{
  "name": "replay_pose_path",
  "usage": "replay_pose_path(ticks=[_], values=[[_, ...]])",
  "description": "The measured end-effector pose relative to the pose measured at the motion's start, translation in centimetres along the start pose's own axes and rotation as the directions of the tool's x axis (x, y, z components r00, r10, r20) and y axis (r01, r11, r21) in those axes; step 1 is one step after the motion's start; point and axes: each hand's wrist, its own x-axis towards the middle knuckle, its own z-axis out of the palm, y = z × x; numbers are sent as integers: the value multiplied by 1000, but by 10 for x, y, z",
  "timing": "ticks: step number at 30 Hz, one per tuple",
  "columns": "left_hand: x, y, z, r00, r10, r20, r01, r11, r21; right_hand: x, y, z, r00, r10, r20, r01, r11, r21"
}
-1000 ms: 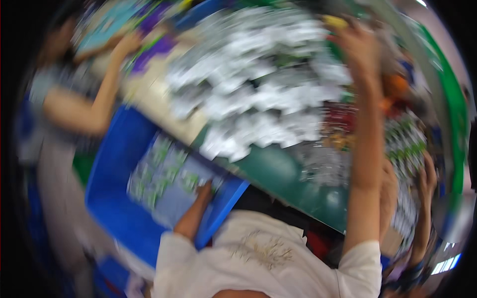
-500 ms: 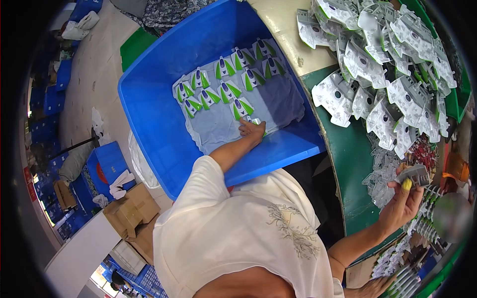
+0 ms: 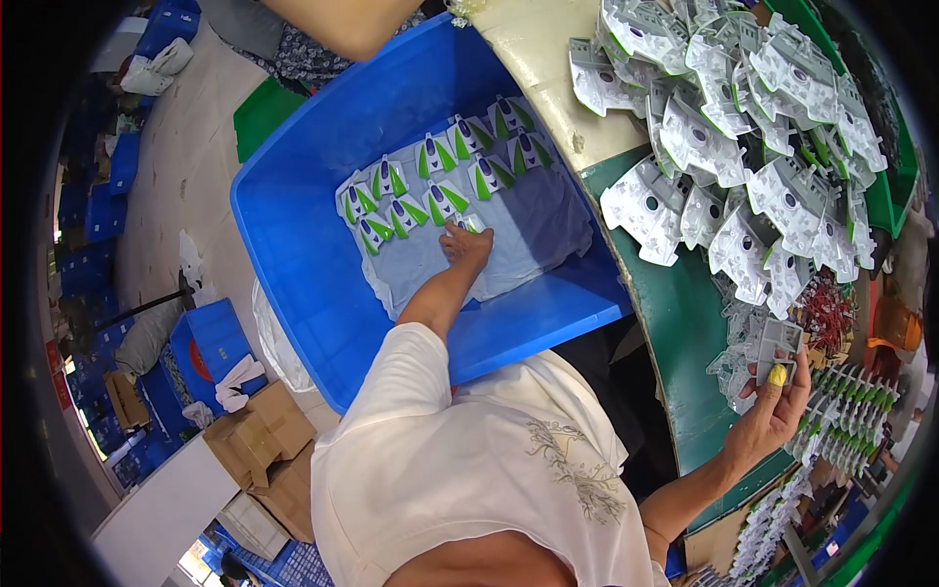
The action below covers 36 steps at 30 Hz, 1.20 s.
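Inside a large blue bin (image 3: pixel 293 225), my left hand (image 3: pixel 466 247) has its fingers closed around a small green-and-white plastic part (image 3: pixel 472 224). The hand covers that part's lower side. Several like parts (image 3: pixel 447 202) lie in rows on a grey-blue cloth (image 3: pixel 518 249), beyond and beside the hand. On the right, above the green table (image 3: pixel 709 406), my right hand (image 3: pixel 773 401) grips a grey plastic piece (image 3: pixel 776 344) between thumb and fingers. A yellow covering wraps a digit of that hand. Clear plastic pieces (image 3: pixel 732 370) lie beside the hand.
A tall heap of silvery plastic shells (image 3: pixel 719 137) with green edges fills the far right of the table. Green-and-white pieces (image 3: pixel 846 416) stand in rows at the right. Cardboard boxes (image 3: pixel 259 430) stand at left. A blurred tan shape (image 3: pixel 347 22) crosses the top edge.
My left hand has shifted left in the bin, now over a part in the nearest row. My right hand has turned the grey piece more upright. The tan shape has come into view.
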Motion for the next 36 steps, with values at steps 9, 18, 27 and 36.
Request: replay_pose_path(ticks=[9,18,27,36], values=[[-124,8,-180,231,707,668,289,606,-741,-12,3,49,958,136,253,-177,973,147],[-251,53,-218,-411,803,432,513,595,-619,-20,-4,94,932,36,359,-170,921,349],[-266,49,-202,-394,698,598,362,716,-597,34,-10,22,997,16,77,-41,939,341],[-281,71,-195,-417,718,558,453,696,-557,233,-18,4,950,-310,36,297,861,-413]])
